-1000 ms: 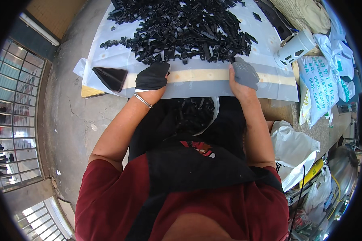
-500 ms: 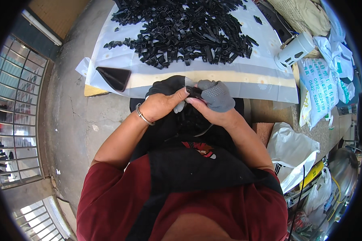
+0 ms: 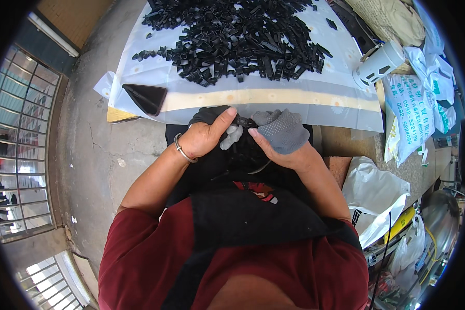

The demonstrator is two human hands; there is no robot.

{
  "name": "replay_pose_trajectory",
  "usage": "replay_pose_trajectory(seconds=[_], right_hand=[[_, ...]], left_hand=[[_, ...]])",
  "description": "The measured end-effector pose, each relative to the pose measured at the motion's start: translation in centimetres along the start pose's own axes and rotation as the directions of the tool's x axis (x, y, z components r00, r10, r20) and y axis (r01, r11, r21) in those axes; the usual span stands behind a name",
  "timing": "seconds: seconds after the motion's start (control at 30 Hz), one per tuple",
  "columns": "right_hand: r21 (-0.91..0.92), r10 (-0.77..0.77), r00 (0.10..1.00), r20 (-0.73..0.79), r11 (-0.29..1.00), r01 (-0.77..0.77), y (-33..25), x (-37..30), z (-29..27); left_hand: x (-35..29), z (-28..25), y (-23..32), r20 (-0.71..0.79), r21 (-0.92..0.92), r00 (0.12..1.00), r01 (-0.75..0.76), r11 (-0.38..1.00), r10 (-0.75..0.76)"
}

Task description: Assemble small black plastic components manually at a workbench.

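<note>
Above my lap, just off the table's near edge, my hands meet at a small black plastic piece [image 3: 246, 122]. My left hand [image 3: 207, 133], in a dark glove with pale grey fingertips and a bare thumb, curls its fingers against the piece's left side; its thumb is raised off it. My right hand [image 3: 281, 133], in a grey dotted glove with the thumb bare, closes round the right side. The fingers partly hide the piece, so its exact shape does not show. More black pieces [image 3: 243, 153] lie dimly in my lap below the hands.
A big heap of black plastic pieces [image 3: 243, 44] covers the table's far part, over a pale plastic cloth [image 3: 341, 106]. A dark phone [image 3: 149, 99] lies at the near left edge. At right stand a white tumbler [image 3: 380, 63], printed plastic bags [image 3: 409, 113] and a white bag [image 3: 373, 194].
My left thumb has lifted off the black piece, and the hands have drawn slightly apart and nearer to me. The right hand has shifted a little to the right.
</note>
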State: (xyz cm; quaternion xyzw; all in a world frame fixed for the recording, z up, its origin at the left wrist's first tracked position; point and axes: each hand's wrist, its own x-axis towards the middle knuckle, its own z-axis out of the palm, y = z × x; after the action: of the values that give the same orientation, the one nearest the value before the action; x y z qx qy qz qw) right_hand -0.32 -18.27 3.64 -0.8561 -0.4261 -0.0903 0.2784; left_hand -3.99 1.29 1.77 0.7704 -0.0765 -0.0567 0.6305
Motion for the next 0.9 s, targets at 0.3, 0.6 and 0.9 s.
replay_pose_trajectory(seconds=[0.3, 0.6, 0.9], right_hand=[[-0.292, -0.097, 0.99, 0.106, 0.948, 0.124, -0.7, 0.0, 0.3], [0.122, -0.001, 0.976, 0.218, 0.992, -0.027, 0.2, -0.6, 3.0], [-0.497, 0.336, 0.925, -0.18, 0.78, -0.38, 11.8, 3.7, -0.9]], left_hand=[[0.1, 1.0, -0.2, -0.09, 0.273, 0.985, -0.118, 0.955, 0.148], [-0.1, 0.3, -2.1, 0.095, 0.466, 0.995, -0.059, 0.883, 0.016], [5.3, -4.6, -3.6, -0.279, 0.902, 0.911, 0.14, 0.409, 0.304]])
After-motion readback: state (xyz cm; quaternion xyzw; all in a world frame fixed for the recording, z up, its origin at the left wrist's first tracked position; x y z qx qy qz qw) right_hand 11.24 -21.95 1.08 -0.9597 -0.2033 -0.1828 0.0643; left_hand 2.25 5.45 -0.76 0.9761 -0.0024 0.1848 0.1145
